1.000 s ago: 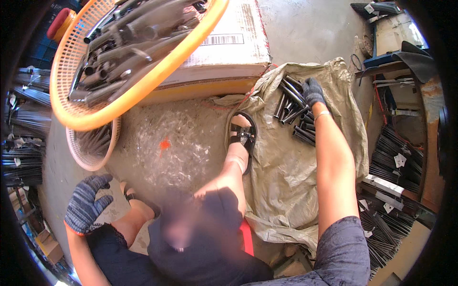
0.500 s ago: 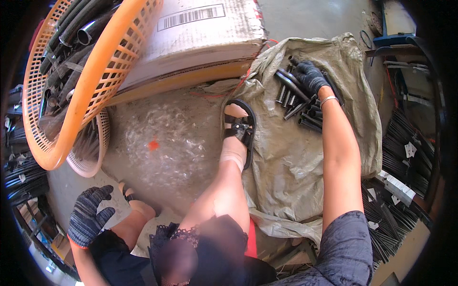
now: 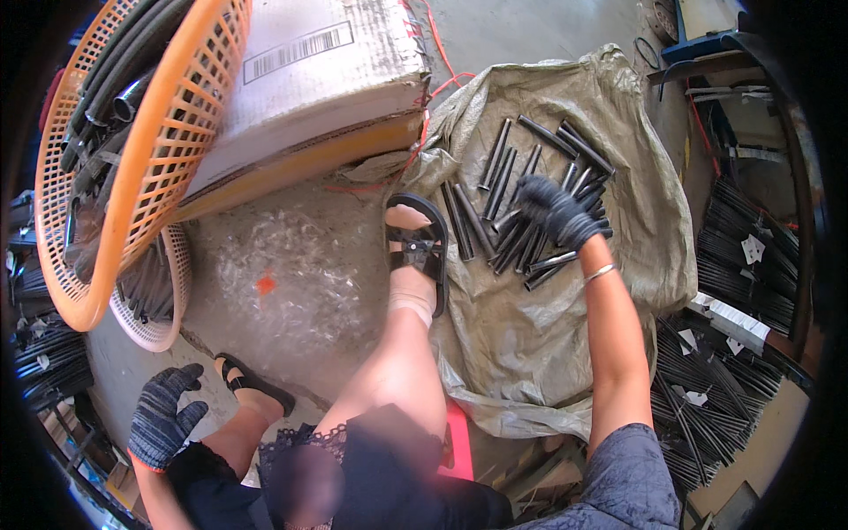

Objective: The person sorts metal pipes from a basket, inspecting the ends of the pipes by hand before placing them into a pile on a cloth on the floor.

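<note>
Many short black metal tubes [image 3: 499, 184] lie loose on a spread olive woven plastic sack [image 3: 521, 353] on the floor. Over the right part of this pile rests my right hand [image 3: 556, 212], in a dark knitted glove. Its fingers point left across the tubes and look apart; their undersides are hidden, and I see no tube lifted in them. My left hand [image 3: 163, 420], in a grey knitted glove with an orange cuff, hovers at lower left near my sandalled foot. Thumb and fingers stand apart there, holding nothing.
An orange plastic basket [image 3: 132, 208] full of dark tubes leans at upper left, above a smaller pale basket [image 3: 177, 305]. Beside them stands a white cardboard box [image 3: 327, 97]. Bundles of black rods [image 3: 720, 397] fill racks at right. A clear plastic heap [image 3: 287, 256] covers the floor.
My right hand has moved down and left over the tubes. They now lie more spread out across the sack. The view has shifted slightly; my left hand is much as before.
</note>
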`<state>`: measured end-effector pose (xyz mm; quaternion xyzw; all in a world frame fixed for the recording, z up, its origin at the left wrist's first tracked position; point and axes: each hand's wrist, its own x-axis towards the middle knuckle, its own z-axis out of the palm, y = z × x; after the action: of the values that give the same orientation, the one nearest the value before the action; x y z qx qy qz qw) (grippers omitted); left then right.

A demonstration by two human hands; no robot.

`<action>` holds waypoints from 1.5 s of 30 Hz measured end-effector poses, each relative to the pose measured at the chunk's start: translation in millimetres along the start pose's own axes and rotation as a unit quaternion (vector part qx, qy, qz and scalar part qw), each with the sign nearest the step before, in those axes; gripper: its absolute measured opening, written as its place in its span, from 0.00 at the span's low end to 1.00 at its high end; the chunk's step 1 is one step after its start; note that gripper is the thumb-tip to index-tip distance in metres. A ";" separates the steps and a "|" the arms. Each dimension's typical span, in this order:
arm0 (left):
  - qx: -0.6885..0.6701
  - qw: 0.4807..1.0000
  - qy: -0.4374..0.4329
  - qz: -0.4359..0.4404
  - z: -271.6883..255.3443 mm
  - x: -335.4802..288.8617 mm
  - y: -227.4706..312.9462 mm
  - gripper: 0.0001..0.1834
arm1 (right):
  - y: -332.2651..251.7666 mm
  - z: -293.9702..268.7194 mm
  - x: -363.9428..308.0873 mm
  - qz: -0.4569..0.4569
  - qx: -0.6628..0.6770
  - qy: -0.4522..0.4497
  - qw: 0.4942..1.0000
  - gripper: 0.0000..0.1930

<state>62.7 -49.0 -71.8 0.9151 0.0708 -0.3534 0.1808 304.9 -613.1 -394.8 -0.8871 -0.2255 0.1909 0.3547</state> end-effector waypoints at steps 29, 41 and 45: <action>0.002 1.000 -0.003 -0.025 4.6 -1.4 -1.5 0.28 | 14.4 32.5 -61.5 0.152 0.104 0.160 0.970 0.13; -0.006 1.000 0.001 -0.012 6.3 -8.9 -15.0 0.28 | 122.1 -5.6 -100.1 0.348 -0.009 0.242 0.906 0.19; 0.019 1.000 -0.002 -0.006 5.9 -8.0 -11.4 0.28 | 42.2 23.5 -71.1 0.283 0.060 0.198 0.937 0.17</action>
<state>50.2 -40.7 -73.6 0.9173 0.0696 -0.3574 0.1611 245.7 -665.7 -428.1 -0.9113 0.1213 0.1172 0.3756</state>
